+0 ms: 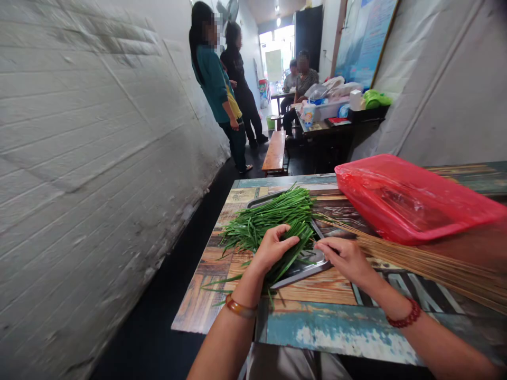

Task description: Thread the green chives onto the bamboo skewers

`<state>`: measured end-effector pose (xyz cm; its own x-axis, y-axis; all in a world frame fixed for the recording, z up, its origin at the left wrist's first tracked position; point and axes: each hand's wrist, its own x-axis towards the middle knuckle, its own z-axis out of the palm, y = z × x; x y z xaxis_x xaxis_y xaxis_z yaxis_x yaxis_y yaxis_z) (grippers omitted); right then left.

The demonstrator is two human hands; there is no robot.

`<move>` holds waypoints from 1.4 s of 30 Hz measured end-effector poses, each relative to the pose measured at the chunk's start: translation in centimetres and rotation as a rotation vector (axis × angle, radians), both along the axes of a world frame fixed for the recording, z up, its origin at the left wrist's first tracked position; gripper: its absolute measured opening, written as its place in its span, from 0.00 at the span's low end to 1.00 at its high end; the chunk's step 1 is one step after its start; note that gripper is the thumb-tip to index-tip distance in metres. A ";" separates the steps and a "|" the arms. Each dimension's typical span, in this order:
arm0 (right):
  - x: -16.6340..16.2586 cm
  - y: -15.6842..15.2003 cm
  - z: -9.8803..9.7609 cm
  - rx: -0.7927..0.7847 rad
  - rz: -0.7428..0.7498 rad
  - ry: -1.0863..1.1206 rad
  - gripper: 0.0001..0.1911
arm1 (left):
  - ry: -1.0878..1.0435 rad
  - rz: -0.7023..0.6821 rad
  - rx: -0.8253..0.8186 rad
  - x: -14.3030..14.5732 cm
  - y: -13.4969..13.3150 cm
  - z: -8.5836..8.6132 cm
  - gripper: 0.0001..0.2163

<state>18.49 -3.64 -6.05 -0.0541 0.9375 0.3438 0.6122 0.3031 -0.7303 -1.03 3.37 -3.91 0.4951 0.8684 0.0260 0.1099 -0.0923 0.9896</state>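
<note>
A pile of long green garlic chives [269, 214] lies on a metal tray [303, 274] on the table. My left hand [273, 248] is closed round a smaller bunch of chives [291, 253] at the tray's near side, thumb on top. Just to the right, my right hand [344, 258] is pinched at the tray's right edge, its fingertips close to the held bunch. Whatever thin thing sits between those fingertips is too small to make out. Behind and beside the right hand, many thin bamboo skewers [428, 264] stretch across the table to the right.
A red basket-like container [415, 203] in clear red plastic stands right of the tray on the patterned table [312, 327]. A white wall [99, 132] runs along the left. Ahead are a wooden bench [274, 150], two standing people, seated people and a cluttered table [317, 126].
</note>
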 end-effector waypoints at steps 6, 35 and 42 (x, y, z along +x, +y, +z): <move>0.9 -0.4 3.0 0.100 -0.167 0.052 0.16 | 0.066 -0.097 0.048 -1.1 0.8 0.6 0.10; -2.2 -5.9 15.9 0.448 -0.099 -0.094 0.12 | -0.121 -0.084 0.480 -3.7 -4.7 14.2 0.24; -4.0 -3.8 11.2 0.173 -0.096 0.079 0.16 | -0.193 -0.313 -0.121 -4.5 -5.7 11.0 0.17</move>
<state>14.45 -7.45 5.14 0.0657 0.8635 0.5000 0.5874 0.3715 -0.7189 -5.51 -2.28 7.07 0.7325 0.6788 0.0515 -0.0947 0.0268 0.9951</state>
